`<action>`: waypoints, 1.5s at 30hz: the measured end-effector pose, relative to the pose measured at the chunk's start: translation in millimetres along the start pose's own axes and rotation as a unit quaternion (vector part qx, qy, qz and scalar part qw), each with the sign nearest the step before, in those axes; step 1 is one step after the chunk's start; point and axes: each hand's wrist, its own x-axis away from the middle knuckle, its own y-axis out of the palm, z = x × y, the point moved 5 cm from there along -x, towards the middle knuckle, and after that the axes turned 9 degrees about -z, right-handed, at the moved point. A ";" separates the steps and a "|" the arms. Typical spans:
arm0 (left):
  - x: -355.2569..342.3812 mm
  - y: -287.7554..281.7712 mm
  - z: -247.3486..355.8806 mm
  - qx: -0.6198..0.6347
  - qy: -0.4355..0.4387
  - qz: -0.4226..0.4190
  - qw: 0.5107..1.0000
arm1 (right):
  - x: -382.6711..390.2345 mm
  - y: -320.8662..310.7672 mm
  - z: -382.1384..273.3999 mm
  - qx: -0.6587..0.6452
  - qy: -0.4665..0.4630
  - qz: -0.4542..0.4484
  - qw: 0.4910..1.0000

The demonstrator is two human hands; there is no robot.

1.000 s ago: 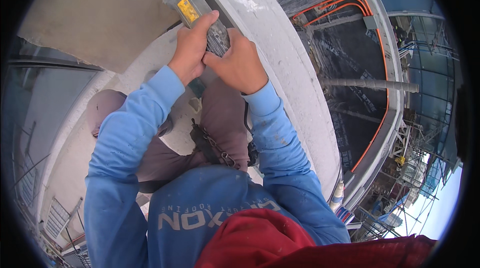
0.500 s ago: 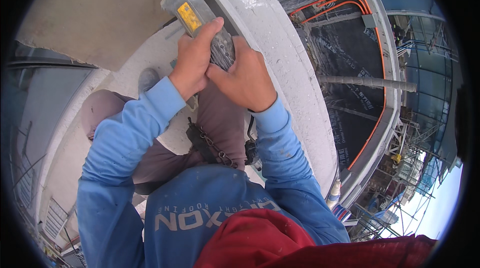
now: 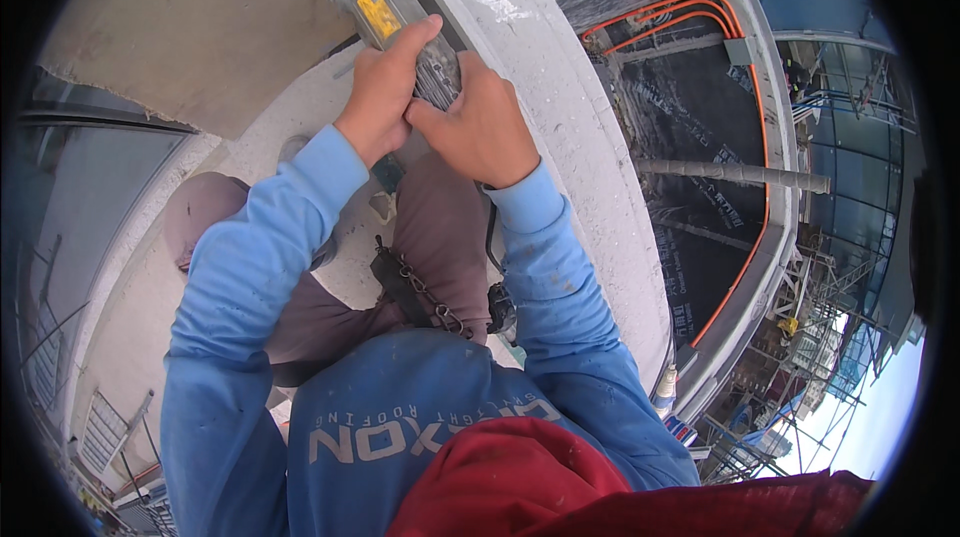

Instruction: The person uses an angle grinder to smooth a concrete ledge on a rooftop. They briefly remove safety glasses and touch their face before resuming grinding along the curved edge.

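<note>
Both my hands are closed round the body of a dust-coated angle grinder with a yellow label. My left hand wraps its left side, thumb lying along the top. On the right side, nearer the rear end, my right hand grips it. The grinder points away from me, its head at the top edge of the picture beside a dark groove along the pale concrete ledge. Its disc cannot be made out now.
A large tan slab lies to the far left. Right of the ledge is a recess lined with dark sheeting, with orange conduit and a grey pipe. Scaffolding stands beyond. A bottle sits near my right elbow.
The grinder and both hands have shifted slightly away from me and left. The curved metal edge seen by its head earlier is no longer visible. Both grips stay the same.
</note>
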 end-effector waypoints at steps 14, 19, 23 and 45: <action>-30.0 -20.2 10.7 -0.016 0.001 0.007 1.000 | -30.6 10.7 5.0 0.031 -0.005 0.033 0.999; -30.0 -17.6 14.7 -0.017 0.001 0.012 1.000 | -31.6 10.6 4.0 0.033 0.009 0.030 0.999; -14.4 -6.7 10.5 -0.015 -0.009 0.013 1.000 | -16.4 6.5 1.9 0.026 0.009 0.026 0.999; 12.7 3.0 -8.9 0.004 -0.050 0.011 0.999 | 18.0 -1.1 -1.3 0.033 0.016 0.003 0.999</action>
